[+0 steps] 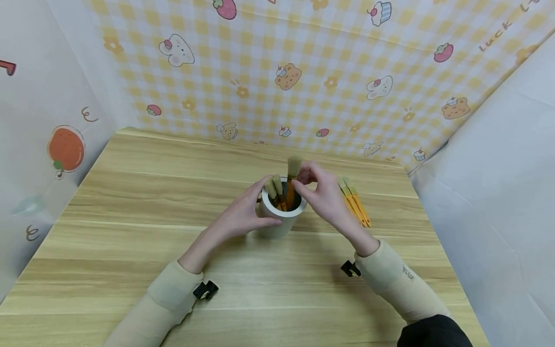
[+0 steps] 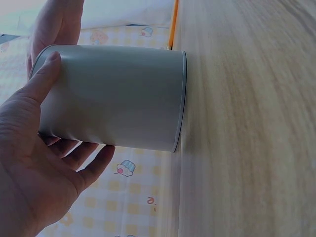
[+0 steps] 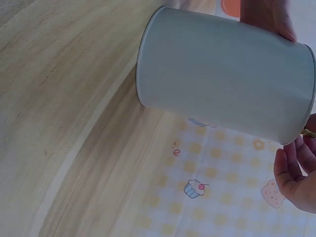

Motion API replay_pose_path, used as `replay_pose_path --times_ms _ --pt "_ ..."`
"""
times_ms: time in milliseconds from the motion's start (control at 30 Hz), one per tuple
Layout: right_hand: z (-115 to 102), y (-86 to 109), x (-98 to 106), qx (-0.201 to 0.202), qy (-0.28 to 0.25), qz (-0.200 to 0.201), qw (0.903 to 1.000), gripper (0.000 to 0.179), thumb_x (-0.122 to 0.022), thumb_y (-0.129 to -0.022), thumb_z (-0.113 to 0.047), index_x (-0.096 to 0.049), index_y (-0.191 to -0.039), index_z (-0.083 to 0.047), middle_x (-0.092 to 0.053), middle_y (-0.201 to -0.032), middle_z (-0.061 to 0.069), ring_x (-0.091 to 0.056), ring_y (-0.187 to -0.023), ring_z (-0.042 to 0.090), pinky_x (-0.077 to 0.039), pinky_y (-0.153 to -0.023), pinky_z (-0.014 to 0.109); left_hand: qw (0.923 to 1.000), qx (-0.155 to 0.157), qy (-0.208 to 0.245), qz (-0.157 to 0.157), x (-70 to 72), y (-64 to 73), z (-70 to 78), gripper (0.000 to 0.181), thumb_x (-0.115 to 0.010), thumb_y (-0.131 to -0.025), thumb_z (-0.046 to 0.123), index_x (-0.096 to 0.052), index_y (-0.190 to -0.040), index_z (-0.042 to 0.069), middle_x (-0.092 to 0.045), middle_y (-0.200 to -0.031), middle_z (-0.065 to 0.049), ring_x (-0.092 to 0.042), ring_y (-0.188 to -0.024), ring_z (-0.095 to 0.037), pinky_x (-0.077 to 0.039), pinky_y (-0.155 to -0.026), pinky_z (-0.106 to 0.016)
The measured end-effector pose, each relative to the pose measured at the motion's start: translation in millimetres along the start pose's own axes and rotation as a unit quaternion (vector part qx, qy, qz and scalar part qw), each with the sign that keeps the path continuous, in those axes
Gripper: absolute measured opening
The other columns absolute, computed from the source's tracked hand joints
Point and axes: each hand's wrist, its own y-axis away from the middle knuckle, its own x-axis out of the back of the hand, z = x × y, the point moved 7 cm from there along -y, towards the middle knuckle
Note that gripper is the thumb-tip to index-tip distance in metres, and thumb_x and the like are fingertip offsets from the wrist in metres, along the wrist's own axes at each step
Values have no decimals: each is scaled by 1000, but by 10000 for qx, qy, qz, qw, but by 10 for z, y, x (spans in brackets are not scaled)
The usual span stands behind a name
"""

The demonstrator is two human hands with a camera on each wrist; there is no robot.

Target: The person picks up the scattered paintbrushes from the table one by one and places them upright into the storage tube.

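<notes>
A light-coloured round container (image 1: 274, 230) stands upright on the wooden table. My left hand (image 1: 243, 214) grips its left side near the rim, thumb in front and fingers curved round the far side, as the left wrist view (image 2: 108, 96) also shows of the container. Several flat paintbrushes (image 1: 277, 185) stand inside with bristles up. At the rim's right side, my right hand (image 1: 323, 195) pinches another paintbrush (image 1: 294, 167) close to its ferrule. That brush is bristles up, its orange handle down in the container. The right wrist view shows the right hand (image 3: 298, 173) partly cut off.
More paintbrushes (image 1: 355, 205) with orange handles lie side by side on the wooden table (image 1: 269, 294), right of the container. A checked, patterned backdrop (image 1: 260, 86) rises behind the table, with pale sheets (image 1: 481, 159) at both sides.
</notes>
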Motion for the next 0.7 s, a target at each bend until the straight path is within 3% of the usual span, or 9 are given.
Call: replay_pose_path --times_ms 133,433,700 --pt "16 8 -23 -51 29 -39 10000 16 -74 -94 -8 -66 -109 -7 -70 -90 8 -66 -82 18 -60 -80 50 10000 -31 3 24 2 -1 9 111 -88 -80 44 -19 -165 24 -34 -167 -9 -39 -152 -31 -37 -121 -59" --pt "43 4 -5 -209 -42 5 9998 19 -71 -98 -12 -68 -115 -6 -75 -97 8 -67 -82 17 -56 -76 26 10000 3 43 16 0 1 11 111 -88 -80 45 -19 -165 26 -36 -165 -8 -40 -151 -31 -38 -121 -60" --pt "154 7 126 -377 -134 145 9991 26 -67 -100 -12 -67 -126 -6 -74 -107 11 -69 -95 21 -59 -84 35 10000 15 -27 71 6 8 15 110 -88 -79 45 -21 -164 27 -38 -165 -7 -41 -150 -31 -38 -120 -61"
